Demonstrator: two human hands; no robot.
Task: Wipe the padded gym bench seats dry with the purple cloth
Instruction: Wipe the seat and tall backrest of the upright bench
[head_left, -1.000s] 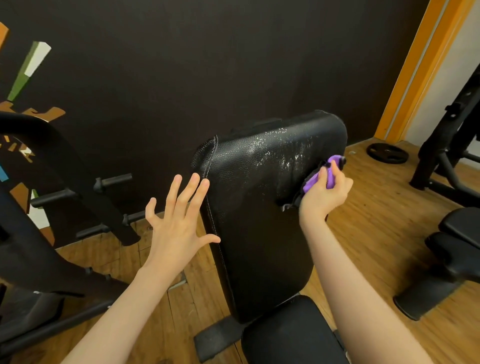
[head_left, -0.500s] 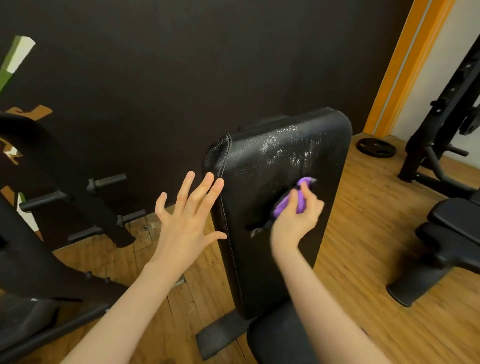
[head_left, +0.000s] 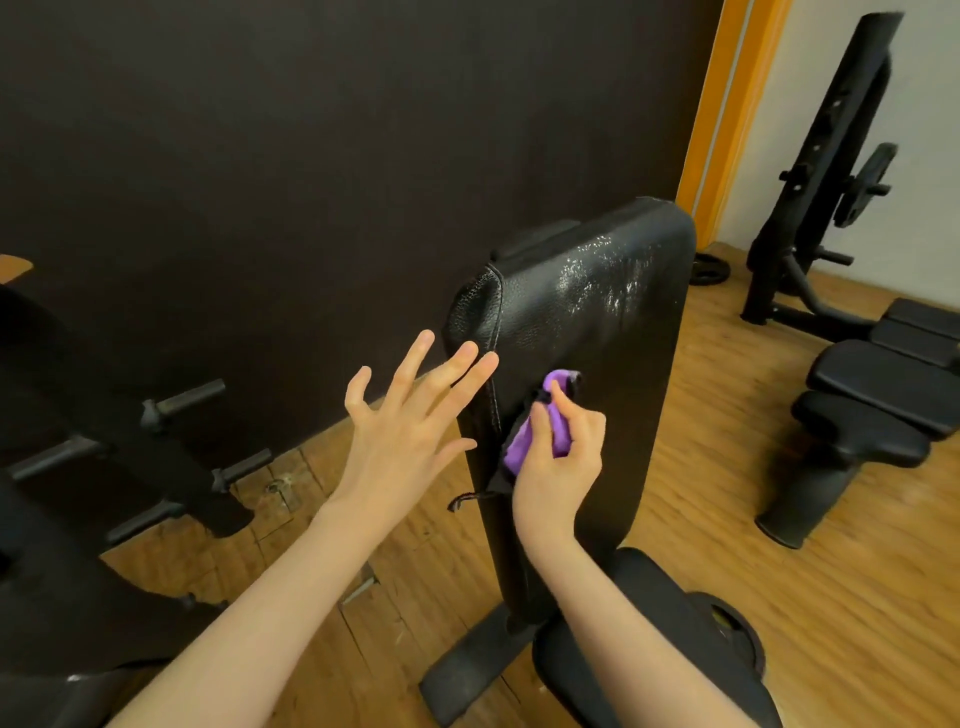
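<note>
A black padded backrest stands nearly upright in the middle of the view, with wet shine near its top. My right hand grips a bunched purple cloth and holds it against the pad's left middle part. A dark strip of the cloth hangs down past the pad's left edge. My left hand is spread with straight fingers just left of the pad, fingertips at its stitched edge. The bench's black seat pad lies below my right forearm.
A black weight rack with pegs stands at the left against the dark wall. Another black bench and an upright frame with a weight plate occupy the right. A plate lies on the wooden floor behind the backrest.
My right hand has swept the purple cloth from the pad's right edge leftward and downward to its left middle. My left hand stayed spread beside the pad, drifting closer to its edge.
</note>
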